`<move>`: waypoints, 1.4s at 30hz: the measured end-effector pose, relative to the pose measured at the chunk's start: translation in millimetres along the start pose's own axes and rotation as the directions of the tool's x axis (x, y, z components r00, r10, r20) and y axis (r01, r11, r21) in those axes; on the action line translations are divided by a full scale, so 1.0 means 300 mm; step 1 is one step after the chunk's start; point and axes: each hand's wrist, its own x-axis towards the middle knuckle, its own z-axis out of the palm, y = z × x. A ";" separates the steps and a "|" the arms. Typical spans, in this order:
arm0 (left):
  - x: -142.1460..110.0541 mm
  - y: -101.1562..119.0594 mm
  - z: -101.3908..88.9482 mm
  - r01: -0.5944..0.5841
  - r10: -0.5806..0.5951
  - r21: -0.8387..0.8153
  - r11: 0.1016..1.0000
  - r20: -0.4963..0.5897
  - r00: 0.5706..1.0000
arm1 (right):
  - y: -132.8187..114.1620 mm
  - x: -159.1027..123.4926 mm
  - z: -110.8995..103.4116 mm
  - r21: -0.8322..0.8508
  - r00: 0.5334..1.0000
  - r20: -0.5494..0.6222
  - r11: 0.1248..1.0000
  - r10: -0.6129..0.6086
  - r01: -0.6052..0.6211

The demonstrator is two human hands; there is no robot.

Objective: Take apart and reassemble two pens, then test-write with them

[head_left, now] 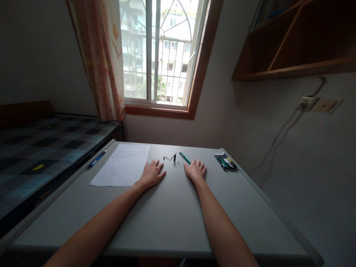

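My left hand (152,173) lies flat with fingers spread, partly over the right edge of a white sheet of paper (119,167). My right hand (196,169) rests palm down on the table, fingers a little apart. Just beyond its fingertips is a green pen barrel (185,158), its near end touching or close to the hand; I cannot tell which. Between the hands and slightly farther off are small pen parts: a thin dark refill (173,156), a black cap-like piece (174,158) and several tiny bits (164,158).
A row of pens (225,162) lies near the table's right edge. By the left edge is a blue pen (96,159). The grey-white table (167,222) stands against the wall under a window (155,101), with a bed (55,137) at left and a shelf (294,68) above right.
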 end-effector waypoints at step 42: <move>-0.004 0.008 -0.016 0.009 -0.010 0.015 1.000 0.028 1.000 | 0.040 0.020 -0.039 -0.024 0.990 0.131 0.999 0.050 -0.047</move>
